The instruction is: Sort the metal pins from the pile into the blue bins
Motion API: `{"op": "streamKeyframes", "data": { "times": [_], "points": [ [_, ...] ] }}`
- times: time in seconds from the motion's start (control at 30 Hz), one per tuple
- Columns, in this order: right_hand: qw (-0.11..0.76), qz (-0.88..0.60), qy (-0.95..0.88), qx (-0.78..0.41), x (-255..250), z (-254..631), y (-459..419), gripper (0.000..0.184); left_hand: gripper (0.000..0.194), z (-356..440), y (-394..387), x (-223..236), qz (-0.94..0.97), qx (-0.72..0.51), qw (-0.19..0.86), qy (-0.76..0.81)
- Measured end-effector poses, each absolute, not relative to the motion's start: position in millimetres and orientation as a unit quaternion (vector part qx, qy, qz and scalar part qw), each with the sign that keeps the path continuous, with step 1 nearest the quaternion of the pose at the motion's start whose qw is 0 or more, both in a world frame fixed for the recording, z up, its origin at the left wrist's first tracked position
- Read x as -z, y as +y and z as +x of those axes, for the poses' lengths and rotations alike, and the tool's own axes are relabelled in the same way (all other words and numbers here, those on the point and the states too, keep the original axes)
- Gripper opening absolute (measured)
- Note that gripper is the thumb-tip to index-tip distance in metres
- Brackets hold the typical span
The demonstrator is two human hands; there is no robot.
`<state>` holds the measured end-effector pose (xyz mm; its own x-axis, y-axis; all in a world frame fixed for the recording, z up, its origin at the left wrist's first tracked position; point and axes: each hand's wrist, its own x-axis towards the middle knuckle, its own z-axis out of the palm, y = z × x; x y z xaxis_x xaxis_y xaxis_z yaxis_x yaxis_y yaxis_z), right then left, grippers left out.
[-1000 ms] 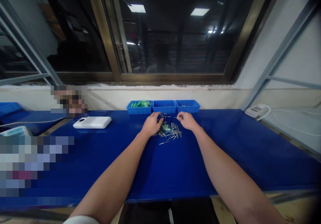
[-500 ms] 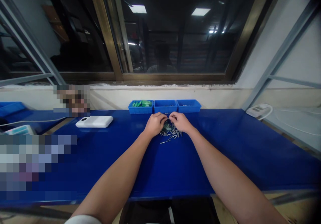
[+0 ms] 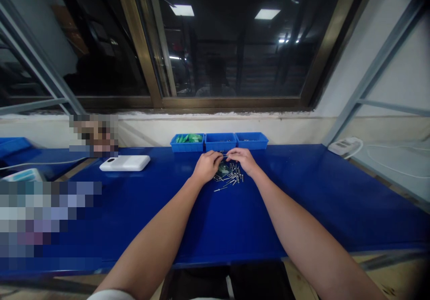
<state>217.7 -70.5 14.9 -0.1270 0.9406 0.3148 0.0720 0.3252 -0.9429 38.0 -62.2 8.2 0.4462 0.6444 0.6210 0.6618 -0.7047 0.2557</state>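
Observation:
My left hand (image 3: 207, 165) is closed in a pinch above a loose pile of blind rivets (image 3: 237, 173). Just across from it, my right hand (image 3: 242, 158) pinches too, with its fingers fairly straight. A thin, pale metal blind rivet (image 3: 225, 156) spans the small gap between the fingertips of both hands. Under the hands, among the rivets, lies a greenish clear plastic bag (image 3: 223, 170), partly covered by my left hand. One single rivet (image 3: 221, 189) rests apart at the near side of the pile.
Behind the hands stand three blue bins: the left bin (image 3: 187, 147) with green packets, the middle bin (image 3: 221, 145) and the right bin (image 3: 252, 145) with small metal pieces. A white power bank-like device (image 3: 126, 163) lies left on the blue table (image 3: 231, 232). A white power strip (image 3: 345, 145) sits right.
My right hand's fingers have straightened and its wrist has shifted slightly, uncovering more rivets below. My left hand stays in nearly the same place. The whole view has moved a little.

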Motion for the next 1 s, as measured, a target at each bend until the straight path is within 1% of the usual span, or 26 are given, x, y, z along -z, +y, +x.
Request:
{"op": "streamKeyframes", "data": {
  "times": [0.2,0.37,0.43,0.57,0.63,0.87,1.0],
  "points": [
    [0.568,-0.42,-0.593,-0.386,-15.1,222.7,-67.6,0.025,0.035,33.9,-60.7,-6.6,-0.822,0.375,0.015,-0.428],
    [0.578,-0.455,-0.579,-0.352,-6.4,226.1,-60.3,0.032,0.034,30.4,-58.8,-5.2,-0.802,0.349,0.019,-0.484],
    [0.573,-0.471,-0.597,-0.305,-3.4,225.6,-59.5,0.034,0.035,29.8,-58.1,-4.8,-0.797,0.332,0.015,-0.503],
    [0.525,-0.531,-0.65,-0.14,-6.8,219.9,-62.7,0.041,0.036,28.3,-55.0,-3.7,-0.801,0.294,0.014,-0.521],
    [0.495,-0.564,-0.656,-0.081,-12.2,215.7,-63.2,0.043,0.035,27.5,-53.2,-3.1,-0.807,0.277,0.017,-0.521],
    [0.351,-0.645,-0.679,-0.013,-26.0,208.3,-48.1,0.054,0.037,28.0,-53.9,-4.8,-0.807,0.259,0.0,-0.53],
    [0.3,-0.659,-0.689,0.005,-30.1,209.0,-38.3,0.058,0.044,29.4,-55.4,-7.0,-0.804,0.258,-0.015,-0.536]
  ]
}}
